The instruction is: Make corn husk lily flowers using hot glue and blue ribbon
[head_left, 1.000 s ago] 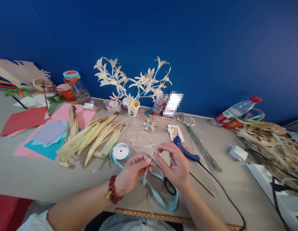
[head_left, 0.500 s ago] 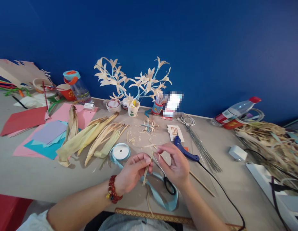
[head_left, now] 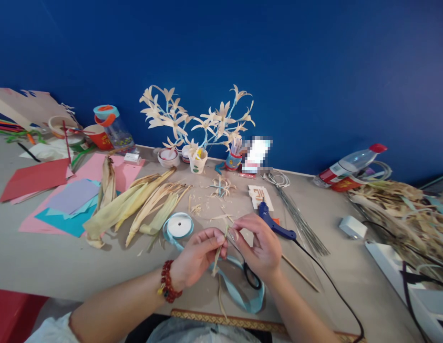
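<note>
My left hand, with a red bead bracelet at the wrist, is closed on a narrow strip of dried corn husk that hangs below the fingers. Thumb and forefinger of my right hand come together at the strip's upper end, close beside the left fingertips. Scissors with a black handle lie under the right hand, their blades partly hidden. Light blue ribbon curls on the table below both hands. Its white spool lies left of them.
Corn husks and coloured paper lie to the left. Husk flowers stand in cups at the back. A blue glue gun, wires and a wooden stick are on the right, with a plastic bottle and power strip beyond.
Hardly anything differs. Both hands keep their place at the husk strip, with only a very slight shift of the right fingertips.
</note>
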Tool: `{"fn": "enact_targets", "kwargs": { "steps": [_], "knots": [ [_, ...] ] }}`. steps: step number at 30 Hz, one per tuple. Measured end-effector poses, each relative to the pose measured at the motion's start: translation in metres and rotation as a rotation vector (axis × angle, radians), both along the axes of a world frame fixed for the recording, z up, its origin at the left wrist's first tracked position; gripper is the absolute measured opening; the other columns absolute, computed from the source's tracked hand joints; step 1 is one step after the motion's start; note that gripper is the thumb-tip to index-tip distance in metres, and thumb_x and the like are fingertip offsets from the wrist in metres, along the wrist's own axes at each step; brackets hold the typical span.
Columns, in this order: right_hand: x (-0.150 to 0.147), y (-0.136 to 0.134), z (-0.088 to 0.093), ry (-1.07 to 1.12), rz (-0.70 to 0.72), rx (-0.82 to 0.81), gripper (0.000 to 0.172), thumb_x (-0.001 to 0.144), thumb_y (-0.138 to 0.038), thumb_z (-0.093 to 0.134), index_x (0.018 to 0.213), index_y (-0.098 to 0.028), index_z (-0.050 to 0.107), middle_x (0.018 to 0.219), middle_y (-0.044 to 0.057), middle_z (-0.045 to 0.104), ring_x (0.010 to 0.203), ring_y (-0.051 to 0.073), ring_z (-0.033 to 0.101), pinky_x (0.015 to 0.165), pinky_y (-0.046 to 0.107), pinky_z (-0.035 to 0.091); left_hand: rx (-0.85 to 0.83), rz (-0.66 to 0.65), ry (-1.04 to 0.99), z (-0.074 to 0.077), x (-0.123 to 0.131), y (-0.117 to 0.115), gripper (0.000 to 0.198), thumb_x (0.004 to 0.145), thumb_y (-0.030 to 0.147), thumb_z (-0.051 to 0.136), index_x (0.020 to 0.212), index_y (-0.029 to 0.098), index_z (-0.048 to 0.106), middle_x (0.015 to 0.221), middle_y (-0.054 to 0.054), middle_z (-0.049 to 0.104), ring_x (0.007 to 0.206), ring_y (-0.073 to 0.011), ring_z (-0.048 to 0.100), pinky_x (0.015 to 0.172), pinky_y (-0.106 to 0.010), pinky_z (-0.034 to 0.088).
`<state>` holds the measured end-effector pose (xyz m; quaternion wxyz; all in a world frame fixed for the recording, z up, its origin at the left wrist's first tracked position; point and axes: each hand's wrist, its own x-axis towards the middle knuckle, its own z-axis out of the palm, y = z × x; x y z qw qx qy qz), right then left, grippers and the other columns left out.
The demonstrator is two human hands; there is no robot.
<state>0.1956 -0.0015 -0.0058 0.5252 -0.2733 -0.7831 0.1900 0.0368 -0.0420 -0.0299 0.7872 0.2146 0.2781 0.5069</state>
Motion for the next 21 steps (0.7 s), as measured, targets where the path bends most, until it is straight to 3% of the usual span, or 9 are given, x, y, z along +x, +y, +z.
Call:
{"fn": "enact_targets", "kwargs": {
  "steps": [10, 21],
  "knots": [
    [-0.003, -0.0027, -0.0024, 0.034, 0.021, -0.099, 0.043, 0.081, 0.001, 0.062, 0.116, -0.024, 0.059, 0.087, 0.003, 0.062, 0.081, 0.018, 0.06, 0.073, 0.035, 0.051, -0.016, -0.01, -0.04, 0.0016, -0.0001, -0.0013, 0.019, 0.077, 0.027, 0.075, 0.068, 0.013, 0.065, 0.065, -0.001, 0.059, 0.06, -0.0101, 0.052, 0.063, -0.022, 0.042],
    [-0.0002, -0.0021, -0.0013, 0.005, -0.012, -0.103, 0.041, 0.083, -0.004, 0.063, 0.118, -0.025, 0.057, 0.087, 0.003, 0.061, 0.08, 0.018, 0.06, 0.074, 0.036, 0.052, -0.004, -0.017, -0.016, 0.0007, -0.0003, -0.0011, 0.02, 0.078, 0.028, 0.074, 0.068, 0.013, 0.065, 0.064, -0.002, 0.059, 0.061, -0.0107, 0.052, 0.064, -0.023, 0.043]
  ]
}}
